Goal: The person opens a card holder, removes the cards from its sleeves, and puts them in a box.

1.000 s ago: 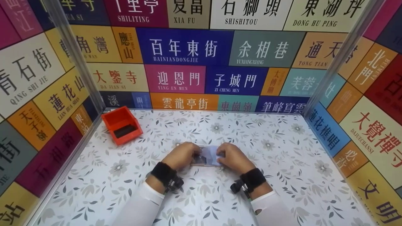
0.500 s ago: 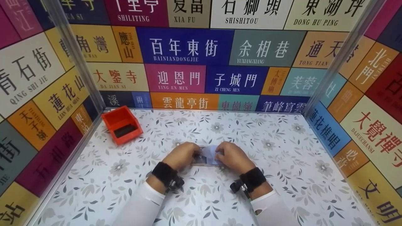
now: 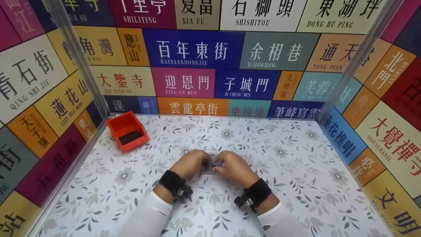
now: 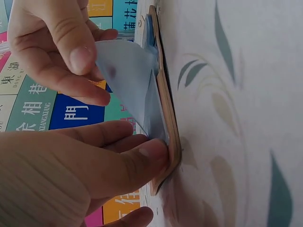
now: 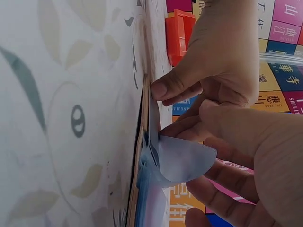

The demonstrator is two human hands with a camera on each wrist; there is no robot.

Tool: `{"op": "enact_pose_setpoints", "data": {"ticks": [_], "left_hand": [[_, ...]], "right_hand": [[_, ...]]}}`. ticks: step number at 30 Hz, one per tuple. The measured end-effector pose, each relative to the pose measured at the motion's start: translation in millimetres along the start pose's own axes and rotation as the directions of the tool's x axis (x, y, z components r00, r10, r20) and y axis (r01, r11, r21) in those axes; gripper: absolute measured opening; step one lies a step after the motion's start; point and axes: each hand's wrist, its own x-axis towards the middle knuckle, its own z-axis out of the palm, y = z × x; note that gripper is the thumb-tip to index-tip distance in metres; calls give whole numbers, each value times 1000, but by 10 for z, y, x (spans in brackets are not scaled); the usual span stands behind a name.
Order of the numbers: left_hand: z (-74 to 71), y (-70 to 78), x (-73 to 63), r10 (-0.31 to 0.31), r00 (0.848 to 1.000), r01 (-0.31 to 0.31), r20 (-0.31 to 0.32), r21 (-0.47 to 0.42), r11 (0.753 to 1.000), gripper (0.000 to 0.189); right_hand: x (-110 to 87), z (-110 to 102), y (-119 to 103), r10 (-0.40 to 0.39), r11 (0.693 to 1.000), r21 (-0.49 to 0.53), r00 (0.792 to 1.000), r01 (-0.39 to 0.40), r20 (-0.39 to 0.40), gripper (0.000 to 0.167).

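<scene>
A flat, tan-edged wallet-like case (image 4: 165, 104) with a dark underside lies on the table. From it rises a bluish clear plastic sheet (image 4: 125, 68), bent up and standing off the surface. My left hand (image 3: 192, 163) grips the case's left end, thumb on its near edge and fingers behind. Over the sheet, my right hand (image 3: 235, 166) has its thumb spread from its fingers. The sheet's free end leans on those fingers (image 5: 236, 177), while the thumb tip sits apart from it. In the head view both hands hide most of the case.
A red open bin (image 3: 135, 143) with a black item (image 3: 131, 137) inside stands at the back left. A small round metallic piece (image 3: 249, 163) shows just right of my right hand. Sign-covered panels wall in the floral-patterned tabletop (image 3: 210, 210) at the back and both sides.
My right hand has moved left toward the left hand, bending the plastic sheet over with it, and its thumb has spread away. The small metallic piece has come into sight. My left hand stays put.
</scene>
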Motion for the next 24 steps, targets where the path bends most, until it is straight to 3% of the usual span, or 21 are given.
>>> {"op": "enact_pose_setpoints", "data": {"ticks": [9, 13, 20, 24], "left_hand": [[-1, 22, 5, -6, 1000, 7, -18, 41, 999, 47], [-3, 34, -4, -29, 999, 30, -22, 48, 998, 46], [1, 34, -10, -62, 998, 62, 24, 35, 997, 39], [0, 44, -21, -59, 998, 59, 19, 34, 998, 32]], "right_hand": [[3, -4, 39, 33, 999, -43, 999, -34, -36, 15], [34, -42, 76, 101, 993, -48, 993, -104, -59, 14], [52, -84, 260, 242, 970, 5, 962, -244, -126, 41], [29, -81, 354, 297, 955, 22, 950, -297, -95, 54]]}}
